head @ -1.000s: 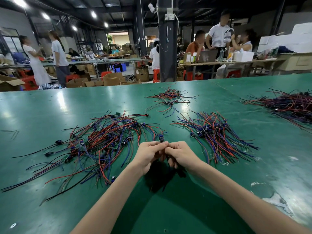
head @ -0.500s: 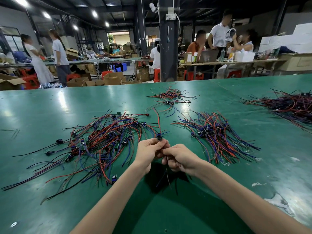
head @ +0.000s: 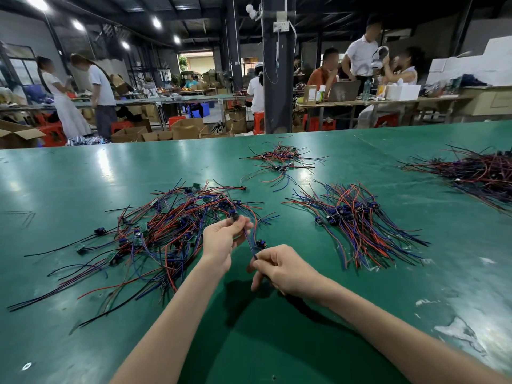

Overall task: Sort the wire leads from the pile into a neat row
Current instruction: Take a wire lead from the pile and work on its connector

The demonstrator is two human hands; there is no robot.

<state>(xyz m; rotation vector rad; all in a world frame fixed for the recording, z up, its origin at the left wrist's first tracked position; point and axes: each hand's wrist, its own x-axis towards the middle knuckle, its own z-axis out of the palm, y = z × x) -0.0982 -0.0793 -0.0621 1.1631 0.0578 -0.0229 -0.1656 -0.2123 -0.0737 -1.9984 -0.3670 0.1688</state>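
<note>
**At the green desk: two hands, one wire lead**

Near the front edge of the desk (head: 83,176), both hands are up and busy. The left hand (head: 221,239) is raised off the surface, with its fingertips pinching the dark plug end of a wire lead (head: 248,242). The right hand (head: 282,268) sits at 4 o'clock from the left. Its thumb and forefinger are nipped on the lower end of that same lead, and the other fingers are curled beneath. The lead runs in a short slant from one hand to the other. A small blue part (head: 260,243) shows just beside the wires, right between the hands.

Over at 10 o'clock from the hands lies the pile (head: 155,234). It is a tangle of red, blue and black leads with small plugs and green boards mixed in, and loose ends straggle toward the near left. At 2 o'clock, well apart from it, there's the row (head: 357,225). Its leads lie side by side, blue plugs bunched together and wire ends fanning toward the near right.

Farther back at 12 o'clock is a small loose heap (head: 279,159). Out by the right edge, a darker heap (head: 476,173) spreads wide. Beyond the desk stands a dark pillar (head: 277,79), with people at tables behind it and cardboard boxes on the floor.
</note>
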